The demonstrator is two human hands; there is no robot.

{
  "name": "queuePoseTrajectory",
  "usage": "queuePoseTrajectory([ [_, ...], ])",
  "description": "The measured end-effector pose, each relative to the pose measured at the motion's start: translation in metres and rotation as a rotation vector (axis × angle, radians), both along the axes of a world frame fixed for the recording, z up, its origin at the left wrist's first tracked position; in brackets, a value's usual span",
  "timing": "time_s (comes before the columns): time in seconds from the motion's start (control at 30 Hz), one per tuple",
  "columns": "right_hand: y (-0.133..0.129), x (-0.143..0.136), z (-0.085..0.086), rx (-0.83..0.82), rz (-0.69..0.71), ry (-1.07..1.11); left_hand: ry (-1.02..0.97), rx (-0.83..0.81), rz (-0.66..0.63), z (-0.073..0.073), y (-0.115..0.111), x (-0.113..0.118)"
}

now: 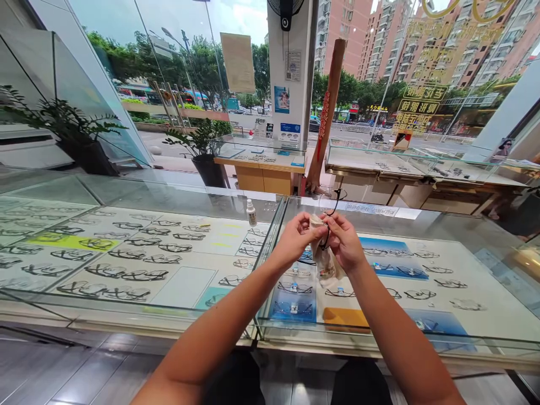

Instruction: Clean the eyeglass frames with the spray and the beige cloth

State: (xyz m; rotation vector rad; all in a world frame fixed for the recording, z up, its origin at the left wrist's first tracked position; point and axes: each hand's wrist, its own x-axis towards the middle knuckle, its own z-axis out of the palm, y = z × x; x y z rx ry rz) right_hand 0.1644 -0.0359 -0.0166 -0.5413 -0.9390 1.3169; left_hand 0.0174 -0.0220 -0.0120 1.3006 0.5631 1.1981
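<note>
From my distant seat I have only the head view, looking forward and down past both forearms at a glass display case (295, 333). In it I see my left hand (298, 237) with thumb and fingers closed on a pale cloth (324, 261), bunched at its top and hanging loosely below the grip. My right hand (343, 241) is just beside it, its fingertips pinching a pair of dark-rimmed glasses (337, 198); neither hand is spread. The glasses are up in the air between the two hands, over the case, and what I read the geometry by is their long axis: it runs roughly up and down in the view, one rim standing clear above the fingertips, a dark part showing lower, against the cloth. The right hand looks nearer to the frame, the left nearer to the cloth's gathered top. Whether cloth wraps the lower lens I cannot tell. A white bottle (251, 214) stands upright on the case, left of the left hand and well apart from it
</note>
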Motion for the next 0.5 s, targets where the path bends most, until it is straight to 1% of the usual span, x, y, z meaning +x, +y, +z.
queuePoseTrajectory([
  [0.07,0.0,-0.0008,-0.0008,-0.024,0.011,0.008,-0.036,-0.009,0.018,-0.0002,-0.0017,0.0016],
  [0.23,0.0034,0.0025,-0.0026,-0.031,-0.018,0.026,-0.03,0.091,0.074,-0.0004,-0.0077,0.0056],
  [0.37,0.0047,0.0047,-0.0002,-0.033,-0.017,0.065,-0.027,0.065,0.05,-0.0017,-0.0075,0.0056],
  [0.5,-0.0002,0.0018,0.0041,-0.046,0.007,0.061,-0.038,0.035,0.094,-0.0019,-0.0059,0.0053],
])
